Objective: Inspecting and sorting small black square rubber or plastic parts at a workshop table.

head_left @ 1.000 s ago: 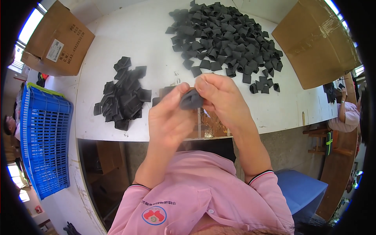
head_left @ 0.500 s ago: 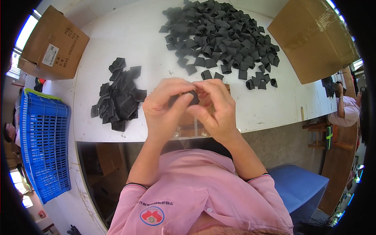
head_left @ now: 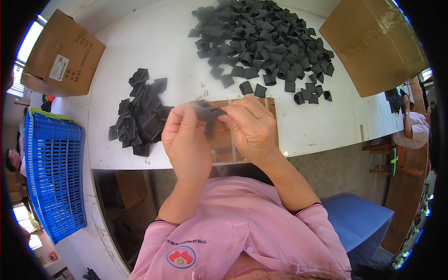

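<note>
Between my hands is a small dark grey fabric tube (head_left: 208, 113), stretched sideways. My left hand (head_left: 185, 133) is closed on its left end. The fingertips of my right hand (head_left: 252, 125) pinch its right end. Both hands are held over a brown board (head_left: 224, 144) with pale strips, at the table's near edge. Left of my left hand lies a smaller heap of flat dark fabric pieces (head_left: 142, 116). Farther off, a large pile of similar open tube-like pieces (head_left: 270, 42) spreads over the white table (head_left: 179, 51).
Cardboard boxes stand at the far left (head_left: 63, 56) and far right (head_left: 373, 44). A blue plastic crate (head_left: 56, 172) is at the left side, and a blue stool (head_left: 357, 217) at the lower right. Another person (head_left: 413, 128) sits at the right edge near a wooden bench.
My hands have moved apart from a close cupped grip, with the left going left. The fabric piece, rounded and mostly covered before, is now drawn out between them. More of the board shows.
</note>
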